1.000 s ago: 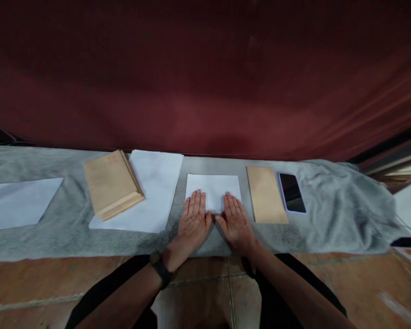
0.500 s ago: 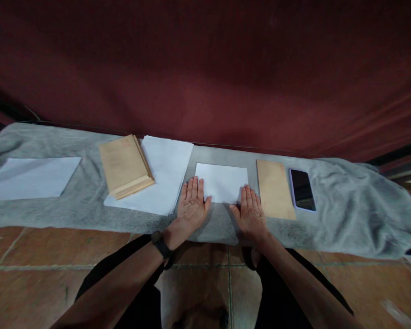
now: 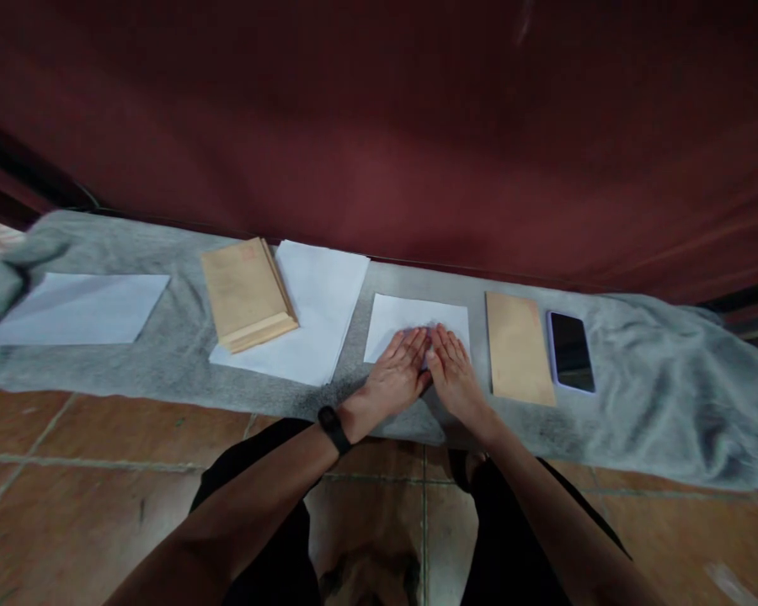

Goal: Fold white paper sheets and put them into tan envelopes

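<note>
A small white sheet of paper [image 3: 392,313], perhaps folded, lies on the grey cloth in front of me. Flat on its near half rests my left hand [image 3: 401,366], fingers stretched out and pointing away from me. My right hand [image 3: 455,370] lies beside it, also flat on the paper, and the two hands meet near the sheet's middle. They cover much of the paper's near edge. To the right of my right hand is a single brown envelope [image 3: 520,349].
A phone [image 3: 572,352] lies right of the envelope. On the left, a stack of brown envelopes [image 3: 246,290] sits on a pile of white paper [image 3: 319,295]. Farther left is another white sheet [image 3: 94,310]. A dark red panel [image 3: 379,168] rises behind the grey cloth [image 3: 657,379].
Both hands have moved inward from the sheet's left and right edges and now lie together on it. The whole view has shifted slightly.
</note>
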`<state>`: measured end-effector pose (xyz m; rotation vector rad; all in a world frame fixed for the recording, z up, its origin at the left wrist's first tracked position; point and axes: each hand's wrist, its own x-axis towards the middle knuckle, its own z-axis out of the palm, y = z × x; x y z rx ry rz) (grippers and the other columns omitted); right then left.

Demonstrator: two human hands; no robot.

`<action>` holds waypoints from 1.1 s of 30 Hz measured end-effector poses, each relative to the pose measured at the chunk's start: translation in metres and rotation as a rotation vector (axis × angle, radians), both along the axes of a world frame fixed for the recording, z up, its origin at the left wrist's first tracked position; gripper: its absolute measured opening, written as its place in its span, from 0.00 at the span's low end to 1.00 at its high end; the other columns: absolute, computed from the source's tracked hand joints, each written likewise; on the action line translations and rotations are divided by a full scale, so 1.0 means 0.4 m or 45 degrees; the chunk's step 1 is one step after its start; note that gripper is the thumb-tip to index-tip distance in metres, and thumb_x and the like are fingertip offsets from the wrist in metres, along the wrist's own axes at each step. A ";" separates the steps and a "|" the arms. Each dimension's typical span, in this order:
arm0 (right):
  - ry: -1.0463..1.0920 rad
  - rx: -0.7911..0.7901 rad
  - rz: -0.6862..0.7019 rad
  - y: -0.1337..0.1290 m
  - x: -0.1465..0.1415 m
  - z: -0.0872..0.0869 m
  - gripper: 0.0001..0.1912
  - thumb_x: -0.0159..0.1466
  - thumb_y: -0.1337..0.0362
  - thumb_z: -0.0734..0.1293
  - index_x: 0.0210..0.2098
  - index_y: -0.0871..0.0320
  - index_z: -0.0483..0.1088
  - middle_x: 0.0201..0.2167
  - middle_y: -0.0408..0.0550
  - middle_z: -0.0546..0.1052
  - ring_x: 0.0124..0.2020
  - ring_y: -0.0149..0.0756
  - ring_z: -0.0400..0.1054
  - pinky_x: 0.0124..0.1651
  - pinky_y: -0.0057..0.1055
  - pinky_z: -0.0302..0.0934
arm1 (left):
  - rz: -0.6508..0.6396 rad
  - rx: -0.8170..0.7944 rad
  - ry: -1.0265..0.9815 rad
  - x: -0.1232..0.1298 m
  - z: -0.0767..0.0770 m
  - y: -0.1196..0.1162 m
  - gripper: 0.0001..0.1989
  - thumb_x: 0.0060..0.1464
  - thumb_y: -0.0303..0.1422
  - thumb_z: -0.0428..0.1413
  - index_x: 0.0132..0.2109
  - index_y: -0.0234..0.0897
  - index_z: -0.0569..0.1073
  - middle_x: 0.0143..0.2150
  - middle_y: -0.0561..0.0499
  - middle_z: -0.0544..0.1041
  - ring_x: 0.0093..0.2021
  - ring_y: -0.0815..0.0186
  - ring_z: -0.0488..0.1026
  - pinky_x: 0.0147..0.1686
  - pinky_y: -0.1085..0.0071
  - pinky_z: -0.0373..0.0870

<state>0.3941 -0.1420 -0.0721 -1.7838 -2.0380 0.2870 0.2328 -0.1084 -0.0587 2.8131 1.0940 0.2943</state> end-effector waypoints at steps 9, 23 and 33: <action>-0.028 0.000 -0.024 0.036 -0.003 -0.010 0.34 0.77 0.53 0.41 0.72 0.63 0.57 0.73 0.57 0.58 0.75 0.41 0.47 0.75 0.51 0.43 | -0.028 0.064 0.048 0.027 -0.003 -0.001 0.30 0.69 0.33 0.42 0.73 0.23 0.53 0.74 0.30 0.55 0.76 0.51 0.47 0.73 0.46 0.43; -0.213 0.010 -0.041 0.075 0.006 -0.016 0.31 0.77 0.57 0.42 0.72 0.64 0.56 0.73 0.56 0.57 0.76 0.44 0.45 0.74 0.51 0.41 | 0.104 0.042 0.023 0.040 -0.020 0.055 0.29 0.69 0.32 0.39 0.73 0.25 0.54 0.74 0.36 0.58 0.75 0.55 0.51 0.73 0.49 0.45; -0.298 0.051 -0.099 0.093 0.001 -0.012 0.29 0.77 0.55 0.49 0.73 0.58 0.55 0.74 0.54 0.56 0.74 0.50 0.49 0.73 0.54 0.44 | 0.264 -0.003 -0.026 0.030 -0.029 0.122 0.28 0.68 0.33 0.41 0.72 0.30 0.59 0.75 0.41 0.58 0.76 0.55 0.49 0.74 0.48 0.46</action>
